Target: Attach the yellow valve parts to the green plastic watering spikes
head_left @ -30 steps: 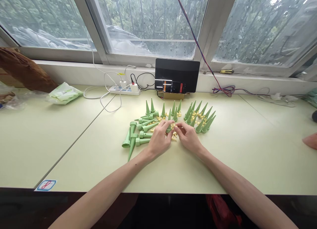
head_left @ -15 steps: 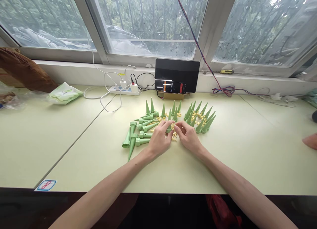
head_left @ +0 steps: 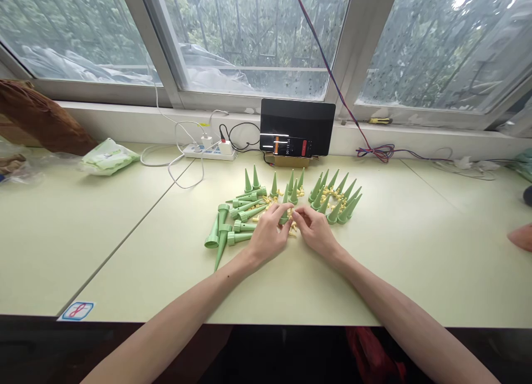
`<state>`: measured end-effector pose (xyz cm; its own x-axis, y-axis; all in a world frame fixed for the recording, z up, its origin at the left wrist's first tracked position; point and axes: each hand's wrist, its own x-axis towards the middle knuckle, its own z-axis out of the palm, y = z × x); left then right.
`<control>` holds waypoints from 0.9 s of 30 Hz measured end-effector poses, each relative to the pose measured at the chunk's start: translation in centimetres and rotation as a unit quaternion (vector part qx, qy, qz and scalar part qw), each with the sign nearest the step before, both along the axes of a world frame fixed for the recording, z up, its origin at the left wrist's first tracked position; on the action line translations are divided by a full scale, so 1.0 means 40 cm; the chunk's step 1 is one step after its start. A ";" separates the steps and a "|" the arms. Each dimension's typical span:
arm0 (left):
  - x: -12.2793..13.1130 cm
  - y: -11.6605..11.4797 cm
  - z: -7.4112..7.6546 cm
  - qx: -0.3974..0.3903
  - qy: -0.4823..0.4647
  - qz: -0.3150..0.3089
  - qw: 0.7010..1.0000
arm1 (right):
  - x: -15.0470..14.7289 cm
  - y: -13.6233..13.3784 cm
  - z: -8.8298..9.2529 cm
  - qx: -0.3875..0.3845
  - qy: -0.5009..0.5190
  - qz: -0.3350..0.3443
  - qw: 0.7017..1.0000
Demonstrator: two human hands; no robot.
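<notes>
My left hand [head_left: 269,231] is closed round the base of a green plastic watering spike [head_left: 285,196], which stands point up. Close by on the right, the fingers of my right hand [head_left: 318,230] are pinched together against the spike's side. Whatever lies between those fingertips is too small and hidden to make out. Small yellow plastic pieces [head_left: 293,233] are scattered under and around both hands. Left of them, several green spikes [head_left: 249,212] lie on their sides. More spikes [head_left: 348,206] stand upright at the right, around a cluster of yellow pieces [head_left: 332,195].
Behind the spikes, a phone [head_left: 291,146] leans against a dark tablet [head_left: 297,118] on a small cardboard stand. A power strip [head_left: 210,152] with white cables sits at the back left, near a green-white packet [head_left: 108,157]. Part of another person's hand [head_left: 520,238] shows at the right edge.
Both hands stay in nearly the same place. The spike in my left hand has shifted very slightly, with the right fingertips still close against it.
</notes>
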<state>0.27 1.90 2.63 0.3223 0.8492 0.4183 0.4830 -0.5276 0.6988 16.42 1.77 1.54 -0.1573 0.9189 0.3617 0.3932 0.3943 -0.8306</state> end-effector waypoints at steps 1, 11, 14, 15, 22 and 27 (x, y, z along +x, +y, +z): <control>0.000 0.000 0.000 0.000 0.001 -0.003 1.000 | 0.000 0.000 0.001 0.003 -0.006 -0.006 1.000; 0.000 -0.001 -0.008 0.012 0.009 -0.017 1.000 | 0.002 0.010 -0.015 0.016 -0.031 -0.031 0.999; 0.001 0.000 -0.006 0.010 0.006 -0.014 1.000 | 0.003 0.007 -0.009 0.009 -0.024 -0.036 0.999; 0.001 0.000 -0.005 0.007 0.004 -0.011 1.000 | 0.003 0.005 -0.006 0.006 -0.017 -0.033 0.999; -0.002 0.002 0.002 0.005 0.001 0.006 1.000 | 0.002 0.000 -0.003 0.005 0.022 0.000 1.000; -0.002 -0.002 0.002 0.000 0.002 0.003 1.000 | 0.002 0.001 -0.003 0.007 0.017 0.006 1.000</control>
